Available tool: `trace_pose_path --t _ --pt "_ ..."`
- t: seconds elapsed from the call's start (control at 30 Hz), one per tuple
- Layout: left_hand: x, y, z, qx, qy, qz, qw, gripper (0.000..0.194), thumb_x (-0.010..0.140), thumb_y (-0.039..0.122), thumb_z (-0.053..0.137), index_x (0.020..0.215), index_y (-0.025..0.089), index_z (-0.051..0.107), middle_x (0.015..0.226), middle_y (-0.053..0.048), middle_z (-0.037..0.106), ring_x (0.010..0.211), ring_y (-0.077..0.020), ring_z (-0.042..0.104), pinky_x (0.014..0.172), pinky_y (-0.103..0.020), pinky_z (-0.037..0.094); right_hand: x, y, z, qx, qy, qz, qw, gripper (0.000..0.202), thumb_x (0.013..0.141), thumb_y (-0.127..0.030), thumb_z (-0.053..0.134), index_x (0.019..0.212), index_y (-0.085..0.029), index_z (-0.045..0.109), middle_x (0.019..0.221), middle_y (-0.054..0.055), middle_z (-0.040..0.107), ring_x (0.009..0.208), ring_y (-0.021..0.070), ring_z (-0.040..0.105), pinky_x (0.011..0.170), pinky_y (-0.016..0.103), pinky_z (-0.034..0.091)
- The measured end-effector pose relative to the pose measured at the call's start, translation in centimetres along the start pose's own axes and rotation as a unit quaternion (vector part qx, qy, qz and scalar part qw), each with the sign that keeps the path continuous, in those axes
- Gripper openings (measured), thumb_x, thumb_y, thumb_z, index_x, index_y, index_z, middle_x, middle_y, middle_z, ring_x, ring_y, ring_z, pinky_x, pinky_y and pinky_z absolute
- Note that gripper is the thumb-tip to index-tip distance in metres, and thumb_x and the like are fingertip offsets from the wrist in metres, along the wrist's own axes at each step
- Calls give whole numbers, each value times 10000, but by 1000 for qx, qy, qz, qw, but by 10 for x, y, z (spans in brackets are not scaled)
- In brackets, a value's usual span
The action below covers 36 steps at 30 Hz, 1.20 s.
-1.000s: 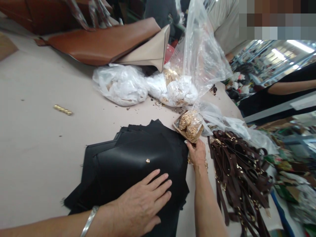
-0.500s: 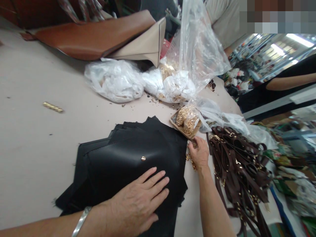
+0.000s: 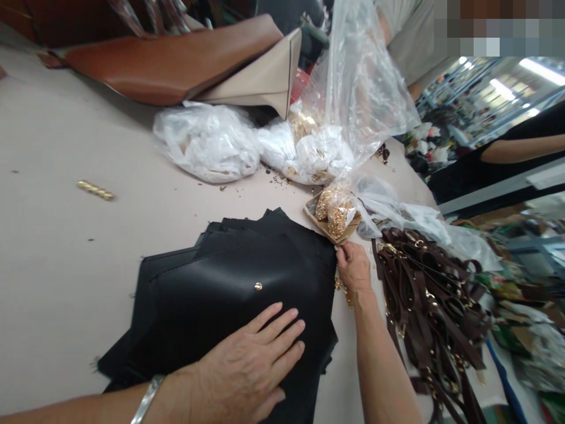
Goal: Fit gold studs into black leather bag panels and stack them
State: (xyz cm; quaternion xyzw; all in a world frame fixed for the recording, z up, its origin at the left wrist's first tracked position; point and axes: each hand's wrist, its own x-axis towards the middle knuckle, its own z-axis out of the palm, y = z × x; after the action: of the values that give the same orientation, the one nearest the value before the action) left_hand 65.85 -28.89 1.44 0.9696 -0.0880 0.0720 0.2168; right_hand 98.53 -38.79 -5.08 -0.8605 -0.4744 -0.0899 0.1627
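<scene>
My left hand lies flat on a stack of black leather-like sheets, fingers stretched out. Just beyond its fingertips, a small round gold-coloured metal piece sits on the top sheet. My right hand is at the stack's right edge with thumb and fingers pinched together; whatever is between them is too small to make out. Beside its wrist lies a scatter of small gold-coloured hardware on the table. Touching or nearly touching those fingers is a small cardboard box with clear bags of gold-coloured pieces.
Dark brown straps with metal clasps are heaped on the right. Behind stand white plastic bags, a tall clear bag and a brown leather bag. A gold-coloured bar lies at left. Another person's arm shows far right.
My right hand's fingers have drawn closer together, moving slightly up from the loose hardware beside the box. My left hand stays flat on the black stack. The view has shifted a little.
</scene>
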Motion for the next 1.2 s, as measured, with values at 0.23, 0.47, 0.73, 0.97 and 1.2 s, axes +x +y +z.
trace_pose_path --t 0.23,0.47,0.73,0.97,1.2 --pt "3 0 0 9 6 2 1000 479 1008 490 428 1372 196 527 1479 -60 534 1417 -255 413 1209 -433 79 -23 1 -22 12 -50 -35 998 154 893 -240 535 818 -209 666 851 67 691 847 224 578 816 344 456" --pt "1 0 5 2 10 1 1000 477 1003 477 445 1367 183 537 1479 -80 532 1418 -268 413 1213 -453 126 -67 29 -42 15 -7 16 1000 238 929 -307 491 933 -197 702 970 88 735 946 228 644 912 379 503" --pt "2 -1 5 -4 13 1 1000 482 994 495 463 1364 197 547 1481 -71 533 1424 -261 407 1221 -437 108 -68 74 -13 0 26 117 993 494 950 -352 348 1252 -83 631 1287 221 644 1250 311 557 1081 564 412" --pt "0 -1 10 -20 21 -7 1000 485 988 484 478 1387 213 533 1498 -73 514 1436 -262 389 1229 -450 139 -114 45 -36 24 13 124 992 498 1007 -401 317 1324 -144 601 1286 171 663 1211 253 608 1063 473 465" --pt "2 -1 8 -18 12 -4 1000 490 986 497 477 1370 201 542 1487 -78 525 1430 -268 399 1224 -453 144 -126 20 -21 30 34 152 987 767 968 -543 398 1523 -25 290 1502 313 397 1417 393 372 1102 643 339"
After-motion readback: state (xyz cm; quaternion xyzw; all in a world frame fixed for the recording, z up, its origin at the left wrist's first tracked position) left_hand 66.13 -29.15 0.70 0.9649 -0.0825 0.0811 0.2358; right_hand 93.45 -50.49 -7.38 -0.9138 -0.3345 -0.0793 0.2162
